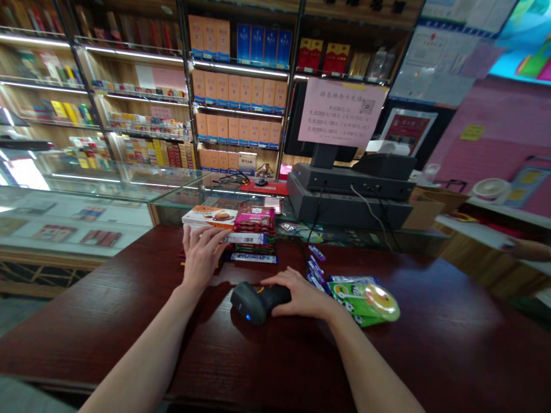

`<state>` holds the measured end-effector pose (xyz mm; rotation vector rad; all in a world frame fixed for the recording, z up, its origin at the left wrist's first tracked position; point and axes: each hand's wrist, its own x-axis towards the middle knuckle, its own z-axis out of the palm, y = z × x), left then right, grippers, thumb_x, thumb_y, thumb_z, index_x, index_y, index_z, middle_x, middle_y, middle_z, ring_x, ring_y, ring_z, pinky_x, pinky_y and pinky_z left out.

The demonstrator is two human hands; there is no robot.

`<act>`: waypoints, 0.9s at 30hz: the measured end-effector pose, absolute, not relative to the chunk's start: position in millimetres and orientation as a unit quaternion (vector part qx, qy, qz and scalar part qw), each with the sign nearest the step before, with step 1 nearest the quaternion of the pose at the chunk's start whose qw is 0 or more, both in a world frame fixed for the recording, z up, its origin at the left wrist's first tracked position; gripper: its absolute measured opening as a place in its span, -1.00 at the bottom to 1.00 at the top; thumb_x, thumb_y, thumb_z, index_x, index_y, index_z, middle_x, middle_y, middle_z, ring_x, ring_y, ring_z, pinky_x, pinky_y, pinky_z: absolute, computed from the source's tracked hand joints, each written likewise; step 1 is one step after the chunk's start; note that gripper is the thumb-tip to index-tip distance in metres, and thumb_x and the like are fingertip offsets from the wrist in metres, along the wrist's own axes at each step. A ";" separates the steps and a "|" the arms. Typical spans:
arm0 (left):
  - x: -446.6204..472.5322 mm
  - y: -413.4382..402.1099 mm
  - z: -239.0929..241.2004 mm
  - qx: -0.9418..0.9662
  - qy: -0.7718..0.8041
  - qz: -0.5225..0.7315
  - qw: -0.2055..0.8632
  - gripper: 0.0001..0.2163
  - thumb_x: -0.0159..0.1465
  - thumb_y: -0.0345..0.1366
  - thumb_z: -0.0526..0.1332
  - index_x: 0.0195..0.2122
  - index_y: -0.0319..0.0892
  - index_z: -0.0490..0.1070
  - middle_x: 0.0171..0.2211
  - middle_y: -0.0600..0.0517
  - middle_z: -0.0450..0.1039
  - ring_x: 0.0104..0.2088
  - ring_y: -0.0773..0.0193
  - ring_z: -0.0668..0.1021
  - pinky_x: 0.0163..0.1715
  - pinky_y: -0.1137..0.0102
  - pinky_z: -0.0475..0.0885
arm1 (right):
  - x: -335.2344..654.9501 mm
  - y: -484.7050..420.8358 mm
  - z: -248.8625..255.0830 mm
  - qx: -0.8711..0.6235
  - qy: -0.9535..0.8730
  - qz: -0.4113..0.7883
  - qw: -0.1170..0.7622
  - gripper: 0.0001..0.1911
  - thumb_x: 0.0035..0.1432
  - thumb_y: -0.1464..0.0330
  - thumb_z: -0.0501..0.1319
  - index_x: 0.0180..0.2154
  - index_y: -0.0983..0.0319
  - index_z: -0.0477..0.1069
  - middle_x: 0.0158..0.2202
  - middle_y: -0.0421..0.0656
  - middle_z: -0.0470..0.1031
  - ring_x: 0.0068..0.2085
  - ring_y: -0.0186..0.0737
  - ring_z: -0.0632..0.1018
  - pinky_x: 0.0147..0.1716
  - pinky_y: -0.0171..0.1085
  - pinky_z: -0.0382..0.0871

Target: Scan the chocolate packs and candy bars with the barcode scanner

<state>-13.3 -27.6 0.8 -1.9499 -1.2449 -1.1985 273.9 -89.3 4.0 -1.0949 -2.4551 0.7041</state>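
Note:
My left hand is at the front of a stack of packaged snacks, its fingers closed at the left end of a slim white-and-blue packet. Beyond those fingers lies a white-and-orange box, with dark red snack packs beside it. Another slim blue-and-white packet rests on the counter just in front. To the right, my right hand grips the handle of a black barcode scanner, whose blue light is on. The scanner head points left, low over the counter.
Right of my right hand lie small purple packets and a green package with a round clear part. A cash register with a paper sign stands behind. Stocked shelves line the wall; another person's hand shows far right.

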 end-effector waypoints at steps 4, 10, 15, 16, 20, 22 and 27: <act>-7.8 -29.2 0.0 -0.736 -0.451 -0.436 0.255 -0.71 0.35 -0.23 0.22 0.09 0.03 0.48 -0.04 0.02 0.59 0.06 0.05 0.47 0.36 -0.07 -0.03 | 276.4 -86.7 6.2 -0.413 -0.832 0.278 0.245 -0.59 0.21 0.10 0.30 0.06 0.05 0.49 0.02 -0.15 0.58 0.10 -0.03 0.51 0.33 0.14 -0.05; 5.6 -33.0 -0.3 -0.773 -0.410 -0.425 0.233 -0.73 0.37 -0.24 0.22 0.08 0.03 0.48 -0.04 0.04 0.59 0.04 0.10 0.48 0.38 -0.05 -0.07 | 273.2 -70.4 -5.5 -0.491 -0.651 0.347 0.463 -0.54 0.29 -0.02 0.10 -0.05 0.18 0.45 -0.25 -0.07 0.66 -0.14 -0.06 0.64 -0.07 -0.11 0.42; 14.8 -38.2 2.0 -0.792 -0.371 -0.429 0.227 -0.73 0.38 -0.25 0.20 0.08 0.06 0.49 -0.06 0.08 0.60 0.04 0.15 0.48 0.40 -0.03 -0.12 | 268.5 -68.2 -7.4 -0.492 -0.586 0.422 0.487 -0.45 0.24 -0.09 0.10 -0.03 0.20 0.45 -0.41 -0.12 0.65 -0.29 -0.10 0.64 -0.23 -0.20 0.42; 15.9 -39.1 2.6 -0.793 -0.367 -0.430 0.227 -0.73 0.38 -0.26 0.20 0.08 0.07 0.49 -0.06 0.09 0.60 0.04 0.15 0.49 0.40 -0.04 -0.12 | 267.7 -68.8 -6.8 -0.492 -0.583 0.426 0.486 -0.45 0.23 -0.10 0.10 -0.06 0.20 0.47 -0.42 -0.13 0.64 -0.31 -0.11 0.63 -0.25 -0.21 0.41; 18.1 -41.5 4.9 -0.794 -0.356 -0.435 0.230 -0.74 0.38 -0.26 0.20 0.07 0.06 0.49 -0.08 0.09 0.61 0.03 0.16 0.50 0.40 -0.03 -0.07 | 265.9 -69.7 -5.6 -0.496 -0.570 0.416 0.506 -0.49 0.19 -0.10 0.16 -0.26 0.21 0.52 -0.47 -0.16 0.61 -0.36 -0.17 0.59 -0.29 -0.27 0.36; 19.0 -42.2 5.7 -0.795 -0.347 -0.440 0.234 -0.75 0.38 -0.28 0.21 0.06 0.05 0.49 -0.08 0.08 0.61 0.02 0.17 0.51 0.39 -0.02 -0.05 | 265.5 -69.3 -5.5 -0.497 -0.551 0.427 0.516 -0.50 0.16 -0.10 0.20 -0.34 0.22 0.50 -0.48 -0.15 0.60 -0.37 -0.19 0.58 -0.31 -0.28 0.33; 21.8 -43.9 5.8 -0.799 -0.330 -0.445 0.234 -0.76 0.37 -0.31 0.22 0.04 0.04 0.49 -0.08 0.10 0.62 0.00 0.20 0.52 0.40 -0.01 -0.07 | 265.3 -68.7 -4.3 -0.493 -0.485 0.486 0.534 -0.49 0.04 -0.10 0.30 -0.33 0.23 0.52 -0.46 -0.13 0.61 -0.36 -0.17 0.60 -0.35 -0.29 0.32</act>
